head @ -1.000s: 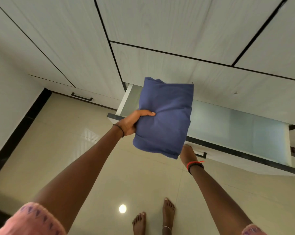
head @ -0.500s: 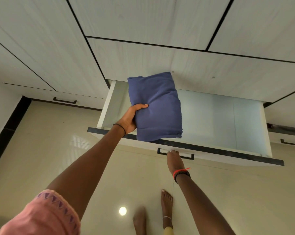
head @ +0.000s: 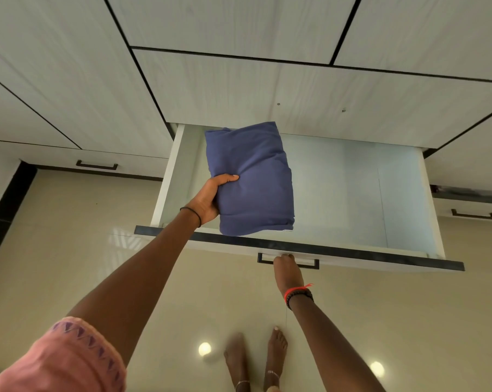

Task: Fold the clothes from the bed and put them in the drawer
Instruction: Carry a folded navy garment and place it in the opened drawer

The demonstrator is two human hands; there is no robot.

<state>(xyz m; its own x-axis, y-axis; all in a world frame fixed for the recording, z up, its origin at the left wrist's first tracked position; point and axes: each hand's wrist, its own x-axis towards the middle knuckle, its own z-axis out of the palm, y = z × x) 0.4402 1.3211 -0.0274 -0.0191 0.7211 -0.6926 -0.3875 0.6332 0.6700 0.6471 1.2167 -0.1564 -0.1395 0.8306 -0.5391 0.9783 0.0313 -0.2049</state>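
My left hand [head: 208, 198] grips the left edge of a folded blue cloth [head: 252, 179], thumb on top, and holds it over the left half of the open white drawer [head: 352, 193]. The drawer's pale inside shows nothing else in it. My right hand [head: 286, 268] is below the drawer front, fingers curled round the black drawer handle [head: 310, 263]. The cloth hides part of the drawer's left floor.
White wardrobe panels [head: 239, 89] rise above the drawer. Shut drawers with black handles sit at left [head: 96, 165] and right [head: 472, 215]. Glossy beige floor tiles [head: 69, 236] lie below, and my bare feet [head: 256, 360] stand near the bottom.
The drawer has slid further out under my right hand's pull. My left hand has carried the blue cloth forward, from in front of the drawer to over its open inside.
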